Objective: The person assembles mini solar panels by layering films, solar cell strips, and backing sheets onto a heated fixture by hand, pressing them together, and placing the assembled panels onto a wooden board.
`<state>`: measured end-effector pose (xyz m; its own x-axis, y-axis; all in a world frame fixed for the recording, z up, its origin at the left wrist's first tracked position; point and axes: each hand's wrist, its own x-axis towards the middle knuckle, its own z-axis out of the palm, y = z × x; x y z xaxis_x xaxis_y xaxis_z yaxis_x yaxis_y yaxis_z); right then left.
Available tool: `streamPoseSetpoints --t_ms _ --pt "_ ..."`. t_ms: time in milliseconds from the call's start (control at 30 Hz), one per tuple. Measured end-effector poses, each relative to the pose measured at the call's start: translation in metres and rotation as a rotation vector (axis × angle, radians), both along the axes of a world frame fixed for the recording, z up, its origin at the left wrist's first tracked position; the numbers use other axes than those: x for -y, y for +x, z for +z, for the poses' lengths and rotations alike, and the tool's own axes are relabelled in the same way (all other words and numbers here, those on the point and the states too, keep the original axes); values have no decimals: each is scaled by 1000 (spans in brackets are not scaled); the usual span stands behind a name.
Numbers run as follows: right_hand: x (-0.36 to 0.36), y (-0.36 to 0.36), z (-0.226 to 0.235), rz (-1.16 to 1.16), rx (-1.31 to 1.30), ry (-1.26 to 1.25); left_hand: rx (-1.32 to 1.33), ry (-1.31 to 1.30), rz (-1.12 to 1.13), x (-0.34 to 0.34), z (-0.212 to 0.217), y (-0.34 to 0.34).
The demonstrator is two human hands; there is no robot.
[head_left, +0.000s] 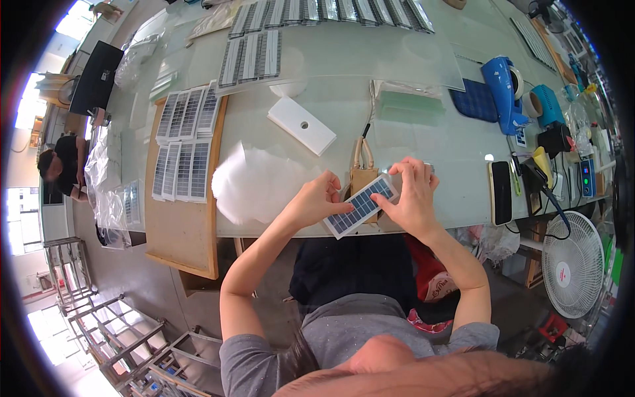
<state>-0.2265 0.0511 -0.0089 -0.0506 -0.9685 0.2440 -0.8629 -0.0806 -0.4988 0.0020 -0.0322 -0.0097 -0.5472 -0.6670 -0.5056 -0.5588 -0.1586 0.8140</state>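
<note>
A small solar panel [364, 209] with dark cells and a white border is held tilted near the table's front edge. My left hand [320, 200] grips its left end, the thumb lying on the face. At the other end my right hand [413, 197] pinches the panel, thumb on the cells and fingers curled at the upper edge. Partly hidden behind the panel is a tan block [363, 177] with two pale prongs and a dark cable. A white mound of thin, soft-looking material [254, 182] lies beside my left forearm.
On the left, a wood-edged board [178, 228] carries stacked panels [182, 169]. A white block with a hole [301, 126] lies mid-table. Rows of cell strips [331, 14] sit at the back. Rightward are a blue tape dispenser [504, 92], a phone [501, 193] and a fan [573, 264].
</note>
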Motion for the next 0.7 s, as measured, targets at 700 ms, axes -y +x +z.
streamPoseSetpoints --t_ms 700 --pt "11 -15 -5 38 39 -172 -243 -410 992 -5 12 314"
